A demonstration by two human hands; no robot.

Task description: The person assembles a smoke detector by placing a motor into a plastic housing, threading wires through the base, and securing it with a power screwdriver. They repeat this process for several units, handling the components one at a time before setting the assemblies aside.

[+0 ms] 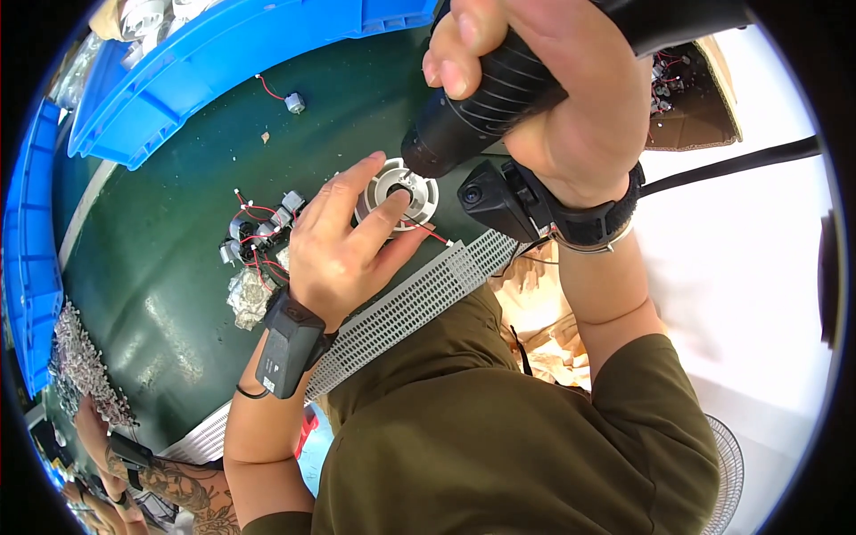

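Directly under the left hand [343, 241], on the table [169, 294], the white part [425, 198], round and with slots in its rim. Left fingers set apart over it, one at the upper left rim, one reaching the centre, with the thumb at the lower side; so, held between thumb and fingers. In the right hand [575, 107], a black driver [499, 102], with fingers wrapped around the body and nose down over the upper inside of the white part. Exact contact of the tip with a screw: cannot tell. Just below the white part, a red wire [437, 234] with a small pale plug.

Left of the left hand, a group of small motors [263, 227] with red wires, and near them a crumpled pale lump [250, 299]. Farther up, well apart, a single motor [294, 102].

Dark green and shiny, this table, with a white perforated strip [401, 299] along the near edge. Beyond, a blue bin [241, 67]; at far left, another blue bin [31, 259] and a heap of small parts [89, 366]. At lower left, another person's arm [192, 486]. At upper right, a cardboard box [704, 120] with more motors; at lower right, a fan [728, 473].
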